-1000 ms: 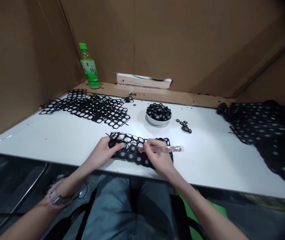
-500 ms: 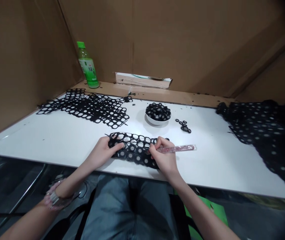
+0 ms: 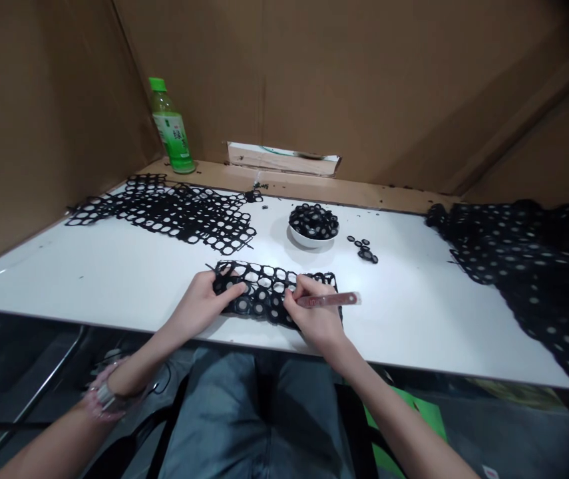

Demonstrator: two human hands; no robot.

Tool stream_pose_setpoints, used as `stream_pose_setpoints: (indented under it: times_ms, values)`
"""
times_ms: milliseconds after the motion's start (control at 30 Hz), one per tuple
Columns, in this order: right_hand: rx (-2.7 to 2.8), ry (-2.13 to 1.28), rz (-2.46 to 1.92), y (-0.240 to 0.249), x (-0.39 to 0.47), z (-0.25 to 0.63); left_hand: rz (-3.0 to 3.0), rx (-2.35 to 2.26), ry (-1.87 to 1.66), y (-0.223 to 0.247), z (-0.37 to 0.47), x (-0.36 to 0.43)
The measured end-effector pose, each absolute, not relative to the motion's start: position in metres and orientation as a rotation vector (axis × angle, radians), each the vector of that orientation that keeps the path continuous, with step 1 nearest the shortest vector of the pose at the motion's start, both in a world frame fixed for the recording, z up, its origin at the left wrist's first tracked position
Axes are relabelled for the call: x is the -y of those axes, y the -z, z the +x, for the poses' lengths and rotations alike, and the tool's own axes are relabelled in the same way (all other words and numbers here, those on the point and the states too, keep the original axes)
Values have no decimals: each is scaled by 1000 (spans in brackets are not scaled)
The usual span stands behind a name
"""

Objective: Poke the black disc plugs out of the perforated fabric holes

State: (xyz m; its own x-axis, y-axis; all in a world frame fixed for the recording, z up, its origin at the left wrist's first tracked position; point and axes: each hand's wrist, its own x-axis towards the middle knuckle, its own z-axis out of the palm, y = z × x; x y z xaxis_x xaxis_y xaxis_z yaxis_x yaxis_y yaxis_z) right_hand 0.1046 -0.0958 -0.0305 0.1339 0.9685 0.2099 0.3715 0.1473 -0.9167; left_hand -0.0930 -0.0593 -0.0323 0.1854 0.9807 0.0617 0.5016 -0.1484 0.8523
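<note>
A black mesh strip (image 3: 260,295) lies near the table's front edge. Its upper rows are open rings, while grey-centred discs fill the lower rows. My left hand (image 3: 209,299) pinches the strip's left end, thumb on top and the other fingers partly hidden at its edge. In my right hand (image 3: 314,313) is a slim pen-like tool (image 3: 331,300) with a clear reddish handle pointing right. Its tip is hidden behind my fingers, over the middle of the strip. The right hand covers part of the strip's right side.
Beyond the strip stands a white bowl (image 3: 313,241) heaped with black discs, several loose discs (image 3: 364,250) beside it. Black open netting (image 3: 179,209) spreads at the back left near a green bottle (image 3: 172,130). Disc-filled black mesh (image 3: 524,259) covers the right side. Cardboard walls (image 3: 354,86) surround the table.
My right hand has shifted slightly left along the strip, and the tool's handle has swung so that less of it reaches right. The left hand keeps its hold.
</note>
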Motion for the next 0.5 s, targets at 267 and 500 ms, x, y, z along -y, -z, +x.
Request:
stream_pose_setpoints:
  times_ms: [267,500]
  values:
    - [1189,-740,-1355,32,101,115,1735,-1498,-874,29,-98,54]
    - [1116,-863,-1245,31,98,119,1646,-1678,-978,33,-136,41]
